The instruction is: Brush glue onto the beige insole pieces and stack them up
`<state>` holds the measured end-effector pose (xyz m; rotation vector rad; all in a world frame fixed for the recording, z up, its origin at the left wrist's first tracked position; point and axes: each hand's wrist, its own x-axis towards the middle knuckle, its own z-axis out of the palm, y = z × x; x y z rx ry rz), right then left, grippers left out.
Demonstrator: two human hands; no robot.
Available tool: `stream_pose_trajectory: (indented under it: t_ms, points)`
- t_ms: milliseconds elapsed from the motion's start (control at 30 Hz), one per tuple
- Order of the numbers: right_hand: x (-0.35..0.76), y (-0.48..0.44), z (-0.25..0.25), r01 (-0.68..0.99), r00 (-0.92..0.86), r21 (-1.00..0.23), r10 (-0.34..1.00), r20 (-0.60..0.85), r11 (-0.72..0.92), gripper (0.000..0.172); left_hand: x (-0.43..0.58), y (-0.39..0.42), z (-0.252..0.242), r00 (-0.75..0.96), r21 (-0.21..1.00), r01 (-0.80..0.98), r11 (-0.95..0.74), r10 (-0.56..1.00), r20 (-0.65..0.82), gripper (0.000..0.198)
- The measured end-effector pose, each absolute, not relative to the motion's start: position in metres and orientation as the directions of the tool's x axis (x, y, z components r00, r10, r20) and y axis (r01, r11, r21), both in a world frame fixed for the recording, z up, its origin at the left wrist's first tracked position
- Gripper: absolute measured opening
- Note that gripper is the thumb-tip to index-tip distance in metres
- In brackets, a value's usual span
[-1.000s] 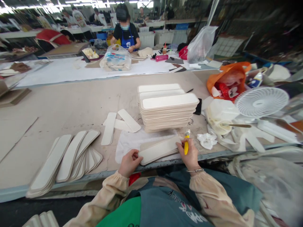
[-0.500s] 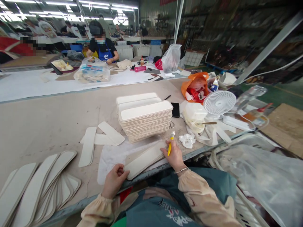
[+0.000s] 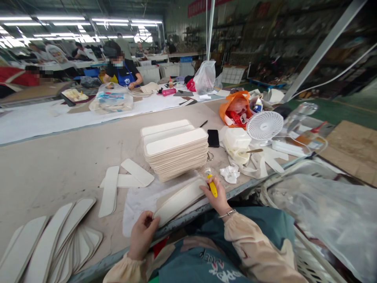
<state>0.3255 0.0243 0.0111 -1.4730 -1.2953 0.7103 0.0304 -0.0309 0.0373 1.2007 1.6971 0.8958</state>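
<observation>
Running from near left to far right, the white strip (image 3: 179,200) has its long axis aslant at the table's (image 3: 82,165) near edge, before a tall stack (image 3: 176,153). The left hand (image 3: 144,235) has its grip pinching the near-left end; the right hand's (image 3: 217,196) grip clasps a yellow-handled tool (image 3: 213,189) at the far-right end. Beyond, 1 co-worker (image 3: 110,74) wears a blue apron (image 3: 126,77). Compared with 0.5 s ago, the strip bows more.
</observation>
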Motion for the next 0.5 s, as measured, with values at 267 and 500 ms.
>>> stream_pose_trajectory:
  t_ms: [267, 500]
  points:
    - [0.335, 0.029, 0.063, -0.1, 0.445, -0.973, 0.884, 0.143, 0.208, 0.043, 0.065, -0.048, 0.076, -0.024, 0.897, -0.12, 0.426, 0.902, -0.432, 0.037]
    - [0.361, 0.032, 0.093, 0.003, 0.443, -0.973, 0.872, 0.207, 0.229, 0.042, 0.094, -0.056, 0.09, 0.088, 0.821, -0.258, 0.51, 0.858, -0.505, 0.04]
